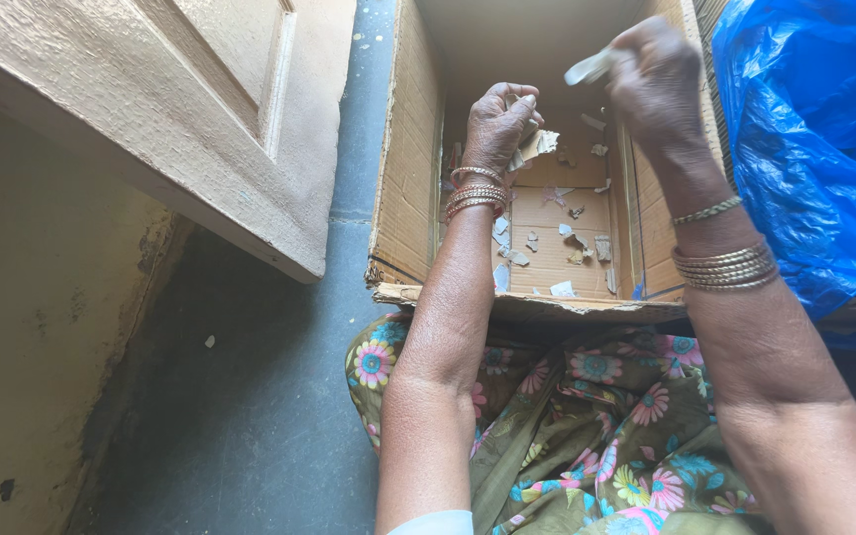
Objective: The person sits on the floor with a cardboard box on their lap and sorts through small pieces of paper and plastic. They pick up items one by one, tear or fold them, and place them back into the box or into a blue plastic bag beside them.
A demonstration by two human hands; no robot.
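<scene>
Scrap: a pale, torn piece sits pinched in the left hand, above the middle of the box floor.
Left hand: the left hand is curled, fingertips closed on the scrap, held over the box near its left wall; bangles ring the wrist.
Right hand: the right hand is clenched around a pale strip that sticks out to the left, raised near the right wall of the box; bangles and a thin chain ring that wrist.
Box: an open cardboard box stands on the floor in front of the person's lap, its near edge frayed.
Bits: small torn bits lie scattered over the box floor, mostly toward its middle and near edge.
Cloth: a green flowered cloth covers the lap, touching the near edge of the box.
Bag: a blue plastic bag lies just beside the right wall.
Door: a cream door stands left of the box, above the grey floor.
</scene>
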